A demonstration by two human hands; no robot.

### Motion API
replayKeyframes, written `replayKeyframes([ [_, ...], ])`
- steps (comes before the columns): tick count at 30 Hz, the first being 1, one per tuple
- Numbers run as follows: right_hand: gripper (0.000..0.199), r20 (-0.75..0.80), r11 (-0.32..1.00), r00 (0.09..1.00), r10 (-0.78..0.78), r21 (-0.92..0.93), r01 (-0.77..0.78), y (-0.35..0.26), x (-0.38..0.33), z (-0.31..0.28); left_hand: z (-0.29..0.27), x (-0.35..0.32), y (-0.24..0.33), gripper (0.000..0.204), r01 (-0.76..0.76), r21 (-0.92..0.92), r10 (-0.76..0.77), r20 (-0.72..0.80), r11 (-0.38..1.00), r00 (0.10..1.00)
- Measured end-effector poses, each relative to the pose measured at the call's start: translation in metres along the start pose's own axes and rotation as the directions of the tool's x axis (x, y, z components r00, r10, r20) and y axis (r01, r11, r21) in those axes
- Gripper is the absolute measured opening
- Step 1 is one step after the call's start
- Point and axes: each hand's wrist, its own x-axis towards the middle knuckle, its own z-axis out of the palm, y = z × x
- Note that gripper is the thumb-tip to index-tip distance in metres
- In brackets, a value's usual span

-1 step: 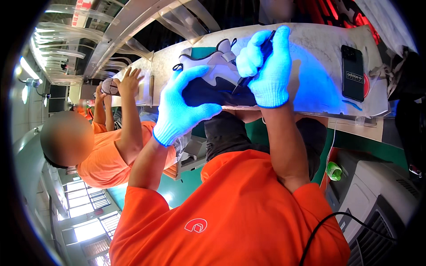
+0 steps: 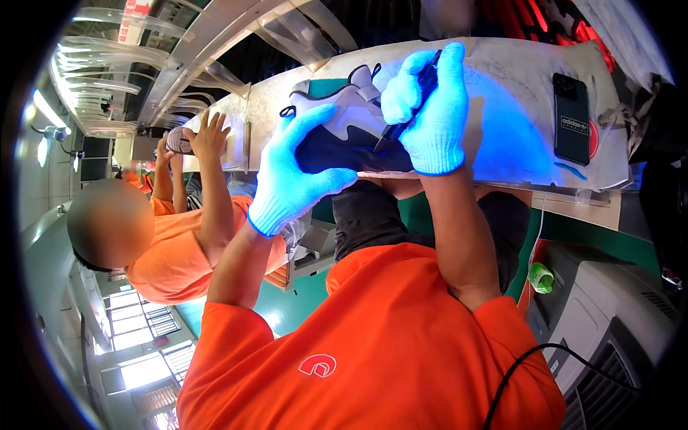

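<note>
A low-cut shoe, pale grey above and dark along its near side, lies on its side on the bench under blue light. My left hand, in a knit glove, wraps round its left end, with the thumb stretched along the dark side. In my right hand, also gloved, is a black pen-like tool with a thin pointed tip. The tip reaches down to the dark part of the shoe; whether it touches is hard to tell. The fingers hide the tool's middle.
On the pale bench, a black phone lies at the right over a red round thing. To my left a co-worker in orange handles another shoe. A grey machine stands at lower right, near a green-white packet.
</note>
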Motion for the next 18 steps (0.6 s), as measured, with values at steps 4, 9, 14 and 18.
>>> replayKeyframes([
  [4,0.063,-0.166,0.980,0.982,-0.087,-0.191,0.055,0.015,-0.003,0.006,-0.003,0.001,-0.001,0.115,0.115,0.010,-0.115,0.112,0.993,0.987],
  [9,0.064,-0.107,0.983,0.990,-0.097,-0.166,0.078,0.020,-0.008,0.004,0.001,0.009,-0.007,0.119,0.131,0.012,-0.132,0.109,0.991,0.985],
  [14,0.064,-0.009,0.987,0.993,-0.117,-0.116,0.115,0.019,-0.009,-0.003,0.010,0.017,0.001,0.118,0.134,0.060,-0.139,0.075,0.989,0.987],
  [18,0.065,-0.068,0.982,0.988,-0.136,-0.138,0.126,0.020,-0.013,0.002,0.011,0.023,0.005,0.119,0.147,0.089,-0.153,0.065,0.985,0.986],
])
